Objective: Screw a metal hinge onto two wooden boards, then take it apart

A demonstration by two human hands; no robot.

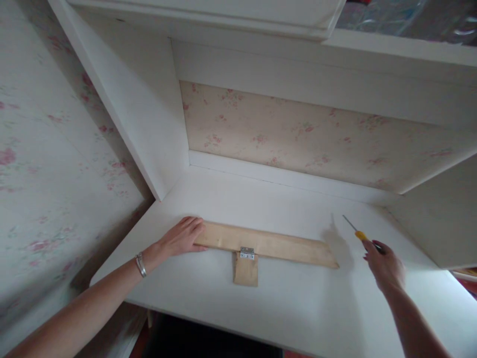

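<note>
Pale board (272, 244) needed steadying, left hand (185, 234) clamped at nine o'clock, right hand (387, 268) gripping the screwdriver (360, 235) at three.

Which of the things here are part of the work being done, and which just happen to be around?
Part of the work:
- long wooden board, gripped by the left hand
- small wooden block
- metal hinge joining them
- yellow-handled screwdriver in the right hand

Just around:
- silver bracelet
- floral wallpaper

Walls: we see floral wallpaper (40, 144).
Desk: white top (208, 194), with a side panel (137, 94) rising near its left edge.
</note>
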